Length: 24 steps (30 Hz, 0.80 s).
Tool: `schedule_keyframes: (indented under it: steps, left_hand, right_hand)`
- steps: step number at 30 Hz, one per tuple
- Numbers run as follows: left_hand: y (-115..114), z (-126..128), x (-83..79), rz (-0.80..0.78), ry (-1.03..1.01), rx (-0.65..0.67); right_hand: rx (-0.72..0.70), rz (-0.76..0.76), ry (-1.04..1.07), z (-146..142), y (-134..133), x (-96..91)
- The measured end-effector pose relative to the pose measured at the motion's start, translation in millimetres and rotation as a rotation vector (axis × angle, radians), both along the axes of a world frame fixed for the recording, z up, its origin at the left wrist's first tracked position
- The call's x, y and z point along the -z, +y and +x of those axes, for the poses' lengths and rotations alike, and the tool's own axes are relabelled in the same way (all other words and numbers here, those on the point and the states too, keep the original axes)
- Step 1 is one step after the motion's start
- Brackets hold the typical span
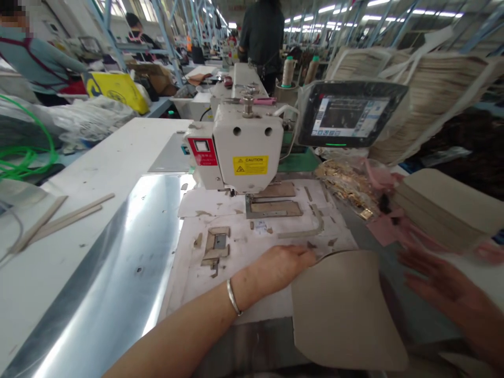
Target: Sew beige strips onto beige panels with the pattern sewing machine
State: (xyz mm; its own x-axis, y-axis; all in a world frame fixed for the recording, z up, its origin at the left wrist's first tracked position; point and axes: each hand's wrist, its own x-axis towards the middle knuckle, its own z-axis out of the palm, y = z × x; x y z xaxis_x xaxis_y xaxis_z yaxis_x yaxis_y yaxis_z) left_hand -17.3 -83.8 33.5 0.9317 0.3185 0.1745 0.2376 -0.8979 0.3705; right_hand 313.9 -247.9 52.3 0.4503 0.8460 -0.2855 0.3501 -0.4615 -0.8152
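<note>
My left hand [281, 270], with a silver bangle at its wrist, is closed on the upper left corner of a flat beige panel [342, 310]. The panel has rounded corners and hangs over the near edge of the white template sheet [236, 299]. My right hand [441, 283] is off to the right, smeared by motion, its fingers apart and nothing visible in them. Beyond my left hand stands the head of a sewing machine [248, 142] with a yellow caution label. Under its needle area lies a metal clamp frame [271, 214].
Right of the machine are a lit control screen [344, 118], a bag of gold-coloured metal pieces [350, 184] and a stack of beige panels [444, 210]. Loose beige strips [66, 220] lie on the white table at left. Other people [262, 37] are in the background.
</note>
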Motion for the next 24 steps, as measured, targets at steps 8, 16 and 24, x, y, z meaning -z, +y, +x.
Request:
schedule_keyframes:
  steps: [8, 16, 24]
  left_hand:
    - [1.6, -28.7, 12.0, 0.239, 0.042, -0.231]
    - [-13.6, -56.7, -9.1, 0.307, -0.421, -0.105]
    - [-17.3, -33.0, 19.1, -0.655, -0.656, -0.720]
  right_hand:
    - [-0.196, 0.392, -0.401, -92.3, 31.1, 57.7]
    - [-0.335, 0.585, -0.531, -117.4, 46.7, 54.6]
    - [-0.109, 0.306, 0.279, -109.9, 26.6, 34.7]
